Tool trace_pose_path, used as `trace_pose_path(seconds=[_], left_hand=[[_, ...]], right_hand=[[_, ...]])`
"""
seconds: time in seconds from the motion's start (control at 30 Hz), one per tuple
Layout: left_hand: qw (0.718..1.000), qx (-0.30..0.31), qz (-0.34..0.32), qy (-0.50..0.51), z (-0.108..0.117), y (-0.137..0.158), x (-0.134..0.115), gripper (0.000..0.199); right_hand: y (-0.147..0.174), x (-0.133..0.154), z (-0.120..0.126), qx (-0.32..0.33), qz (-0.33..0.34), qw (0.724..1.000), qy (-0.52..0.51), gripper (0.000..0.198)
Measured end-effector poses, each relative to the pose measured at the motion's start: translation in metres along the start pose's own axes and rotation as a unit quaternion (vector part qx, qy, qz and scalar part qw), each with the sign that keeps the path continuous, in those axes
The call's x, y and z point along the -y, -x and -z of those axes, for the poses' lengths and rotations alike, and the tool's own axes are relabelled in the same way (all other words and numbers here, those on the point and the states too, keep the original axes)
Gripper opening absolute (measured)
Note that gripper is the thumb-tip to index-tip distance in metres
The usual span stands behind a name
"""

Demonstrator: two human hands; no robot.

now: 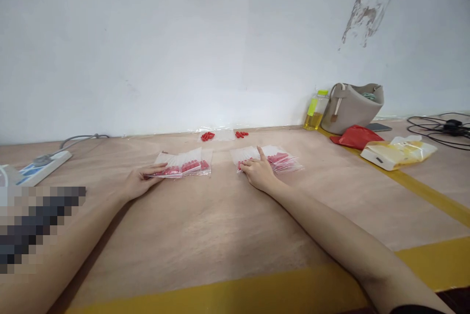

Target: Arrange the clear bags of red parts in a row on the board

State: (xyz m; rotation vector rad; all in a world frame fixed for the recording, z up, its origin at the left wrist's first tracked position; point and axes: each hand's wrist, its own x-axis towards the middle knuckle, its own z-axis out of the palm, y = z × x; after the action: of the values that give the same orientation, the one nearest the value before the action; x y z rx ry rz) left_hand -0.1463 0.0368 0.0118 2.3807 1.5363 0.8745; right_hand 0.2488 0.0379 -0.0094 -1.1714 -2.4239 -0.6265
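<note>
Two spread piles of small clear plastic bags with red pieces inside lie on the table. At the left pile of plastic bags point(191, 164), my left hand point(139, 181) has its fingers over the left edge and its thumb at the front, with the bag edges between them. My right hand point(259, 173) rests on the right pile of plastic bags point(281, 158), fingers apart and one finger pointing toward the wall. Behind the piles are two small heaps of loose red pieces, a left heap point(207, 136) and a right heap point(241, 134), beside a clear plastic sheet point(223, 134).
A power strip point(49, 164) sits at the left. Toward the back right are a bottle of yellow liquid point(315, 112), a grey bag point(350, 108), a red pouch point(356, 136), a tissue pack point(396, 152) and black cables point(451, 128). Yellow tape point(235, 297) runs along the front edge.
</note>
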Motion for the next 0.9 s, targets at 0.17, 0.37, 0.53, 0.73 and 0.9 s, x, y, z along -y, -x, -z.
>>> trace_pose_path(seconds=[0.17,0.37,0.53,0.73,0.9], left_hand=[[0.99,0.083,-0.088,-0.078,0.017,0.005,-0.01,0.061],[0.961,0.019,-0.231,-0.15,-0.022,-0.001,-0.091,0.031],[0.926,0.038,-0.307,-0.216,-0.082,-0.022,-0.137,0.027],[0.918,0.025,-0.318,-0.236,-0.103,-0.042,-0.14,0.022],[0.938,-0.016,-0.312,-0.15,-0.11,-0.04,-0.136,0.02]], right_hand=[[0.001,0.009,-0.002,-0.02,0.037,0.997,-0.069,0.023],[-0.013,0.026,-0.004,-0.018,0.067,0.994,-0.09,0.022],[-0.01,0.008,0.0,-0.04,0.122,0.99,-0.062,0.027],[0.012,-0.02,0.008,-0.029,0.085,0.995,0.034,0.024],[0.01,-0.018,0.004,-0.022,0.069,0.996,0.05,0.024]])
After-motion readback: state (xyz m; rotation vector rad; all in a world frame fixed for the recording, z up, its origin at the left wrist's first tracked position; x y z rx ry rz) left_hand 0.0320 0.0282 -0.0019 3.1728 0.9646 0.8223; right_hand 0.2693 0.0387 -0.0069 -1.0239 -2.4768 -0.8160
